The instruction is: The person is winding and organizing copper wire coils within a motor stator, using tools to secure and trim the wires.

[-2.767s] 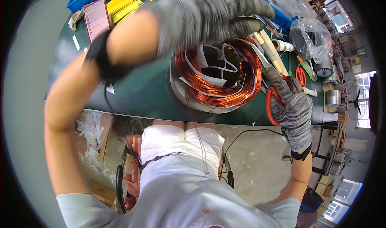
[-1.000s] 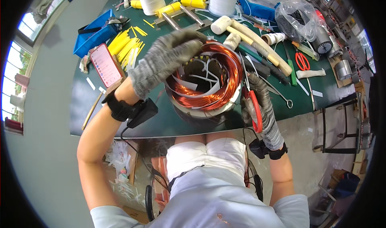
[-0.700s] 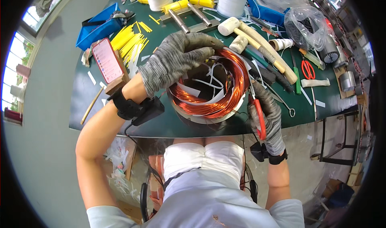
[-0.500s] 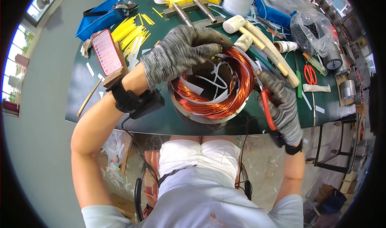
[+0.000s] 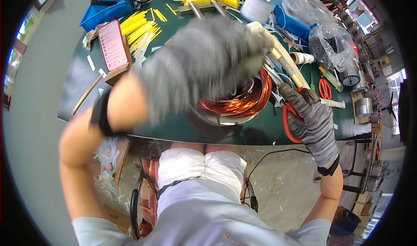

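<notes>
A ring of copper wire coils (image 5: 262, 99) sits in a round metal stator (image 5: 217, 118) near the table's front edge. My left hand (image 5: 200, 61), in a grey knit glove, is raised over the far left part of the coils and hides much of them. Motion smears its fingers, so their grip cannot be made out. Just right of the coils, my gloved right hand (image 5: 313, 126) is closed round red-handled scissors (image 5: 286, 123). Their metal blades point away toward the coil's right rim.
A white-headed mallet (image 5: 286, 63) lies behind the coils. Yellow strips (image 5: 138, 27), a phone on a wooden block (image 5: 114, 46) and a blue bin (image 5: 102, 14) stand at left. White spools (image 5: 260, 5), plastic bags (image 5: 304, 5) and other red scissors (image 5: 325, 89) lie at right.
My left hand has left the coil's far rim and blurs, looming larger over the coils. My right hand has turned slightly, with the scissors' red handles now spread wider. The view has shifted a little.
</notes>
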A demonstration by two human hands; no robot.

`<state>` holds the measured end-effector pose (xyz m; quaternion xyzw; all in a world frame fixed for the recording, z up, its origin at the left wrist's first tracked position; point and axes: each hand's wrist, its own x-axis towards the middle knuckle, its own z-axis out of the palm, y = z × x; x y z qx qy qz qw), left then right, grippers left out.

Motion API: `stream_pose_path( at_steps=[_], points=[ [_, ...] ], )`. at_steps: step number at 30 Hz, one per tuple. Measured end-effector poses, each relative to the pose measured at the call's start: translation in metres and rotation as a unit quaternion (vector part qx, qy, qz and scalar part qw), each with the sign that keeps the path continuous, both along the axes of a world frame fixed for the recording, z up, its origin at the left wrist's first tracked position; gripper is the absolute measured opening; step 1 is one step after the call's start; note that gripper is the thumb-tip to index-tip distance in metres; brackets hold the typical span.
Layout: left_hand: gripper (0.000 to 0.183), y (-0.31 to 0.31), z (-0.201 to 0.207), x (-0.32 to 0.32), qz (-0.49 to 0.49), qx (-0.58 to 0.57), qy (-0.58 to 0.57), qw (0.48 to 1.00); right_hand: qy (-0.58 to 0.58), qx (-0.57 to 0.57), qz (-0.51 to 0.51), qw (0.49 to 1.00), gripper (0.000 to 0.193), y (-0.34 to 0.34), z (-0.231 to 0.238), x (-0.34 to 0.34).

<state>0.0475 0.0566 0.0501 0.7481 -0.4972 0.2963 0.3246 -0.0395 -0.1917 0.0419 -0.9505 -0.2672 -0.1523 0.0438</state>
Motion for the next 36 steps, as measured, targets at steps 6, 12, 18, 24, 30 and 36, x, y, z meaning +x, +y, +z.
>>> stream_pose_path(
  at_steps=[6, 12, 18, 24, 30, 36],
  points=[
    [0.041, -0.037, -0.039, -0.09, 0.226, 0.086, 0.033, 0.97, 0.034, 0.016, -0.039, 0.999, 0.052, 0.002, 0.006, -0.011],
    [0.033, -0.065, -0.064, -0.081, 0.336, 0.057, -0.001, 0.94, 0.146, 0.159, -0.076, 0.973, 0.045, 0.003, 0.004, -0.018],
    [0.029, -0.065, -0.069, -0.082, 0.346, 0.031, -0.003, 0.938, 0.049, -0.011, -0.065, 0.997, 0.05, 0.01, 0.007, -0.003],
    [0.029, -0.067, -0.073, -0.078, 0.348, 0.004, -0.023, 0.937, -0.053, -0.22, 0.021, 0.974, 0.055, 0.005, 0.032, 0.021],
    [0.032, -0.065, -0.072, -0.081, 0.345, 0.029, -0.007, 0.938, 0.024, -0.35, -0.068, 0.934, 0.061, 0.027, 0.071, 0.038],
    [0.036, -0.061, -0.071, -0.085, 0.316, 0.043, 0.012, 0.948, 0.048, -0.455, -0.032, 0.888, 0.036, 0.071, 0.086, 0.028]
  ],
)
